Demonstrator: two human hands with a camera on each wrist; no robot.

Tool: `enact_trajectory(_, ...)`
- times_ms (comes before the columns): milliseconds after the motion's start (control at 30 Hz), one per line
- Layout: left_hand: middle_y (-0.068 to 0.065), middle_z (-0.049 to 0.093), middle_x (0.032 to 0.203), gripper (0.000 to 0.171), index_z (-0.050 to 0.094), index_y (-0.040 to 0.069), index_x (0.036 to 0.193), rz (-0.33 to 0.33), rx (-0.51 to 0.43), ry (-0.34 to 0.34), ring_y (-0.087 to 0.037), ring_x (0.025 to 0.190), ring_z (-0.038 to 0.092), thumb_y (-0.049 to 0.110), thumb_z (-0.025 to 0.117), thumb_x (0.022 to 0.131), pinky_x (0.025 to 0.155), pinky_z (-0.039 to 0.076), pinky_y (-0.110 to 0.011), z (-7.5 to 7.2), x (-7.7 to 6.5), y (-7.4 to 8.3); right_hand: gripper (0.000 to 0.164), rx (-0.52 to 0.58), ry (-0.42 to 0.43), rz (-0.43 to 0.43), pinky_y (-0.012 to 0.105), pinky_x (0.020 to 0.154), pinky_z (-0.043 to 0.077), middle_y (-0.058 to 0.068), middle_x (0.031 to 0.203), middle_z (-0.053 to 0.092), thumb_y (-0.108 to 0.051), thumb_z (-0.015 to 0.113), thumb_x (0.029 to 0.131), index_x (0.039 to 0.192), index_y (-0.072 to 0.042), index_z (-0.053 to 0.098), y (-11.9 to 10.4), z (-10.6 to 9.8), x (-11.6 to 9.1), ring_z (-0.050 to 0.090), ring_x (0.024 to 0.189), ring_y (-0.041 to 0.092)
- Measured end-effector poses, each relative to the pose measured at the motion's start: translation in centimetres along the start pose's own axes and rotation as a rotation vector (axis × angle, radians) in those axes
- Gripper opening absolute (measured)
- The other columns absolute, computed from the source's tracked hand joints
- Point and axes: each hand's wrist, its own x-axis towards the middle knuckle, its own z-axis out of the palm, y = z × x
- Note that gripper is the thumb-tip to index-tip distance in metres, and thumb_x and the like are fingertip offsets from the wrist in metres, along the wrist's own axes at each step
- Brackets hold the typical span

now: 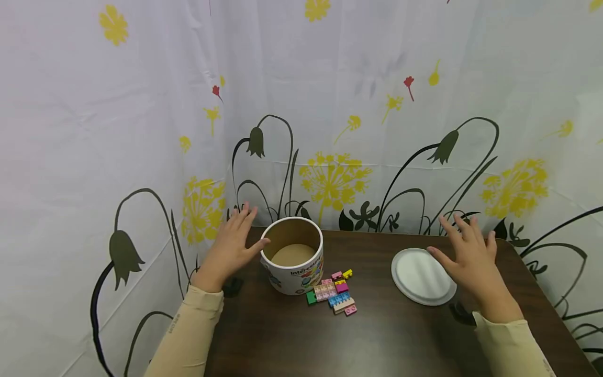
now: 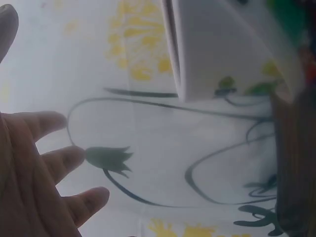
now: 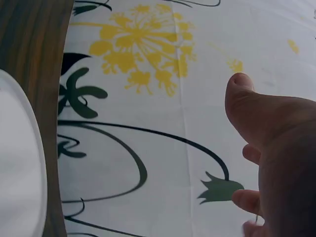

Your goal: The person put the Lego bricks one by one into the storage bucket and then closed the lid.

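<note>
My left hand (image 1: 230, 250) is raised at the left of a white cardboard tub (image 1: 301, 283) with colourful print. Its fingers are spread and its thumb reaches toward the tub's rim, with nothing in its grasp. The tub stands upright without a lid, and its brown inside shows. At the right, my right hand (image 1: 475, 267) hovers by a round white lid (image 1: 419, 276) lying flat, fingers apart and holding nothing. In the right wrist view, the lid (image 3: 19, 163) shows at the left edge, apart from the thumb. Between the hands, several toy building bricks (image 1: 326, 291) lie in front of the tub.
Everything stands on a dark brown wooden table (image 1: 367, 345). A white curtain (image 1: 377, 63) printed with flowers hangs right behind the table and along its left side. Small loose bricks, among them a yellow brick (image 1: 347, 274) and a green brick (image 1: 311, 298), edge the cluster.
</note>
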Motion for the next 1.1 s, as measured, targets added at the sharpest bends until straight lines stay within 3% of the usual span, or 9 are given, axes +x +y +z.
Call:
enact_trajectory(167, -0.014, 0.009, 0.184, 0.098, 0.018, 0.017, 0.176, -0.023, -0.069, 0.008, -0.048, 0.169, 0.010, 0.064, 0.063, 0.103, 0.132, 0.016, -0.071, 0.8, 0.5, -0.2, 0.085, 0.070, 0.057, -0.054, 0.078, 0.126, -0.010, 0.028, 0.174, 0.031, -0.037, 0.081, 0.098, 0.171, -0.022, 0.039, -1.2, 2.1, -0.6, 0.000, 0.171, 0.042)
enact_trajectory(367, -0.016, 0.008, 0.184, 0.096, 0.015, 0.024, 0.177, -0.027, -0.176, 0.011, -0.048, 0.169, 0.010, 0.065, 0.062, 0.104, 0.128, 0.020, -0.076, 2.5, 0.7, 0.0, 0.077, 0.158, 0.113, -0.124, 0.081, 0.120, 0.007, 0.027, 0.164, 0.044, -0.024, 0.085, 0.094, 0.162, -0.016, 0.051, -3.3, 5.2, -1.4, 0.016, 0.167, 0.050)
enact_trajectory(567, -0.015, 0.008, 0.184, 0.096, 0.013, 0.025, 0.177, -0.041, -0.213, 0.020, -0.049, 0.168, 0.013, 0.066, 0.060, 0.104, 0.127, 0.023, -0.076, 3.9, 0.5, -0.3, 0.067, 0.238, 0.128, -0.145, 0.078, 0.107, 0.022, 0.024, 0.154, 0.055, -0.019, 0.085, 0.092, 0.154, -0.011, 0.059, -5.6, 8.7, -2.4, 0.032, 0.157, 0.053)
enact_trajectory(733, -0.012, 0.007, 0.185, 0.095, 0.011, 0.026, 0.177, -0.059, -0.248, 0.017, -0.048, 0.168, 0.012, 0.063, 0.061, 0.105, 0.125, 0.023, -0.078, 3.9, 0.2, -0.4, 0.062, 0.350, 0.072, -0.113, 0.062, 0.103, 0.029, 0.018, 0.146, 0.059, -0.018, 0.084, 0.094, 0.151, -0.013, 0.061, -7.5, 11.6, -3.3, 0.045, 0.145, 0.046)
enact_trajectory(900, -0.013, 0.008, 0.185, 0.095, 0.013, 0.023, 0.177, -0.086, -0.295, 0.021, -0.048, 0.168, 0.012, 0.065, 0.058, 0.106, 0.125, 0.022, -0.079, 3.5, 0.0, -0.6, 0.053, 0.515, -0.033, -0.071, 0.045, 0.105, 0.045, 0.008, 0.135, 0.062, -0.022, 0.078, 0.102, 0.152, -0.020, 0.060, -8.9, 14.8, -4.2, 0.057, 0.126, 0.025)
enact_trajectory(1000, -0.013, 0.008, 0.185, 0.095, 0.011, 0.025, 0.177, -0.085, -0.335, 0.019, -0.046, 0.169, 0.011, 0.069, 0.056, 0.105, 0.126, 0.021, -0.078, 3.9, -0.1, -0.6, 0.049, 0.590, -0.081, -0.046, 0.034, 0.091, 0.055, 0.010, 0.127, 0.062, -0.027, 0.077, 0.103, 0.149, -0.025, 0.060, -9.2, 16.7, -4.7, 0.061, 0.108, 0.016)
enact_trajectory(1100, -0.012, 0.009, 0.185, 0.095, 0.009, 0.029, 0.177, -0.088, -0.387, 0.023, -0.043, 0.170, 0.009, 0.069, 0.056, 0.105, 0.127, 0.020, -0.077, 4.5, -0.3, -0.7, 0.044, 0.702, -0.163, 0.041, 0.028, 0.076, 0.057, 0.011, 0.118, 0.062, -0.030, 0.078, 0.103, 0.142, -0.021, 0.061, -9.2, 18.1, -5.1, 0.061, 0.088, 0.012)
